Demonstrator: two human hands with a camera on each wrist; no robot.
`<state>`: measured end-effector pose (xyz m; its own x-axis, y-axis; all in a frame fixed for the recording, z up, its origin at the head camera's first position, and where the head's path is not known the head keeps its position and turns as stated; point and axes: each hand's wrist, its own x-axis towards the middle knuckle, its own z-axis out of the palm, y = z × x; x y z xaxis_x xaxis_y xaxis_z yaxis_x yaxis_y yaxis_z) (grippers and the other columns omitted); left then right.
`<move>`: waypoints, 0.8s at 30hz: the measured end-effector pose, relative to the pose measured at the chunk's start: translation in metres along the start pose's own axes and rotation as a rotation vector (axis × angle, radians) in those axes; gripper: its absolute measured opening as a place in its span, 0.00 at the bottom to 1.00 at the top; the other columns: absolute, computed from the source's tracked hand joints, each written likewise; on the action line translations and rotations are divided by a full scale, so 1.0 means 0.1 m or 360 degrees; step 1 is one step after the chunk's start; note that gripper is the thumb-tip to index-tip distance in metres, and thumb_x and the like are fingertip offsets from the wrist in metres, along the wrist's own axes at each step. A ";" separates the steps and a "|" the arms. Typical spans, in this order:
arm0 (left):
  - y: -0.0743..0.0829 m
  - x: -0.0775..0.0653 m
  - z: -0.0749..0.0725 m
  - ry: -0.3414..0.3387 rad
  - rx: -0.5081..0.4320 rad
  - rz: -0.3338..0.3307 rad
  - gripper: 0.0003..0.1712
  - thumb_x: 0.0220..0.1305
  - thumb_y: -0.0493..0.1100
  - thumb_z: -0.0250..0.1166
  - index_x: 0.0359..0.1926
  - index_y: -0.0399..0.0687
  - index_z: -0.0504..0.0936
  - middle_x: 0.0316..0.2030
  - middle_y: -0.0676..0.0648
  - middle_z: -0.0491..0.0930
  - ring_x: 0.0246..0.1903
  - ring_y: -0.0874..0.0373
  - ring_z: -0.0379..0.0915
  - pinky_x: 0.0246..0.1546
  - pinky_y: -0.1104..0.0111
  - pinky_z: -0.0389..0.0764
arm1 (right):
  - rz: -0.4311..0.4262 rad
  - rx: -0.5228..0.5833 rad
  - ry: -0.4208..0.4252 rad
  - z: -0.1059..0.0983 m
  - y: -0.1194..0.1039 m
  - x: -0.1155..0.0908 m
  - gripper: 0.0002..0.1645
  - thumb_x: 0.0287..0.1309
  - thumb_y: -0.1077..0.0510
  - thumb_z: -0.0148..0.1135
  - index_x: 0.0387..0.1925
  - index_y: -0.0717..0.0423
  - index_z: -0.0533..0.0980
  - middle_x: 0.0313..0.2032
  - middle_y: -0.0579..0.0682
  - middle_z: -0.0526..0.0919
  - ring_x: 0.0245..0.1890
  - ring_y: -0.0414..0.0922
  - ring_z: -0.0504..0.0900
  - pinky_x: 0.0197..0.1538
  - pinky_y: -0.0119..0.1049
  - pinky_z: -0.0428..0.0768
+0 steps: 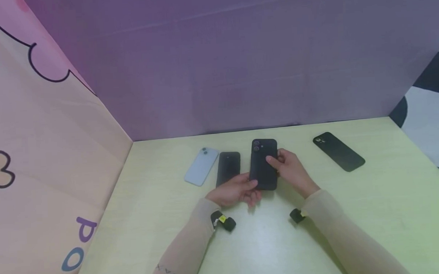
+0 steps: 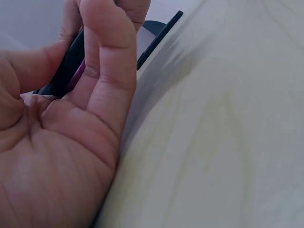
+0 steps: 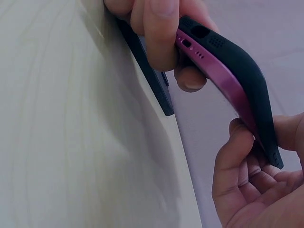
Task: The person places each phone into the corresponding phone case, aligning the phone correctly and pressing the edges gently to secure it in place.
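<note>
Above the table [image 1: 261, 252], the left hand [image 1: 231, 192] and right hand [image 1: 294, 172] both pinch a black case [image 1: 261, 170], with a pink phone [image 3: 229, 89] seemingly partly inside; the phone could drop onto the table if a thumb slips as the case flexes.

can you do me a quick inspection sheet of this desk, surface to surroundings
surface: pale wood-grain table, shadows under the hands
job's things: pink phone partly in black case; along the port edge, the case's cut-out is not lined up with the port
clutter: pale phone and dark item at left, phone or case unclear; second case at right
grippers: left hand pinches the cased phone's lower left, right hand its right edge
cables: nothing seen
surroundings: purple wall behind, printed panel at left
</note>
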<state>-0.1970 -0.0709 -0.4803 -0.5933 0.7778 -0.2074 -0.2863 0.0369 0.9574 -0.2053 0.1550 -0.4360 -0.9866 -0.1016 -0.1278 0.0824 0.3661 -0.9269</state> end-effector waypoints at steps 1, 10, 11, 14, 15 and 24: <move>0.00 0.00 0.00 -0.0003 0.0004 0.0003 0.24 0.82 0.44 0.47 0.72 0.43 0.66 0.39 0.45 0.82 0.31 0.59 0.80 0.36 0.68 0.87 | -0.0005 -0.0001 -0.0001 0.00 0.00 0.00 0.21 0.75 0.50 0.57 0.52 0.67 0.73 0.44 0.60 0.88 0.33 0.38 0.84 0.37 0.33 0.86; 0.01 -0.01 0.00 0.0008 0.0058 -0.0002 0.22 0.81 0.43 0.47 0.70 0.41 0.67 0.39 0.44 0.83 0.32 0.58 0.82 0.38 0.67 0.88 | -0.0030 0.0026 -0.0012 0.01 -0.01 -0.01 0.20 0.74 0.50 0.58 0.50 0.66 0.72 0.41 0.56 0.89 0.32 0.38 0.82 0.35 0.33 0.84; 0.01 -0.01 0.00 0.0010 0.0064 0.0000 0.22 0.81 0.42 0.47 0.69 0.40 0.67 0.39 0.44 0.83 0.32 0.58 0.83 0.39 0.67 0.88 | -0.0026 0.0030 -0.0015 0.01 -0.01 -0.01 0.20 0.75 0.50 0.58 0.50 0.66 0.72 0.41 0.57 0.88 0.32 0.38 0.82 0.35 0.33 0.84; 0.00 0.00 0.01 0.0010 0.0076 0.0017 0.21 0.81 0.43 0.47 0.67 0.37 0.68 0.39 0.45 0.83 0.34 0.57 0.84 0.40 0.67 0.88 | -0.0008 0.0023 -0.0041 0.01 0.00 -0.01 0.21 0.75 0.50 0.57 0.52 0.66 0.72 0.45 0.60 0.88 0.34 0.39 0.83 0.36 0.33 0.85; -0.01 0.01 0.01 0.0011 0.0072 0.0024 0.20 0.82 0.43 0.47 0.66 0.37 0.68 0.39 0.45 0.83 0.34 0.57 0.84 0.40 0.67 0.88 | 0.0003 0.0013 -0.0056 0.00 0.01 -0.01 0.21 0.75 0.49 0.57 0.52 0.65 0.72 0.47 0.62 0.87 0.35 0.39 0.84 0.37 0.33 0.85; -0.04 0.01 0.00 0.0045 -0.0010 0.0057 0.23 0.82 0.46 0.47 0.68 0.38 0.68 0.41 0.44 0.83 0.35 0.57 0.84 0.43 0.66 0.88 | -0.0003 -0.0125 -0.0310 -0.07 0.02 0.01 0.23 0.74 0.48 0.57 0.54 0.65 0.73 0.40 0.60 0.88 0.32 0.45 0.86 0.39 0.38 0.86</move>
<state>-0.1965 -0.0704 -0.4841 -0.6243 0.7605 -0.1788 -0.2694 0.0053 0.9630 -0.2070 0.1618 -0.4357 -0.9401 -0.2768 -0.1988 0.0615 0.4358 -0.8979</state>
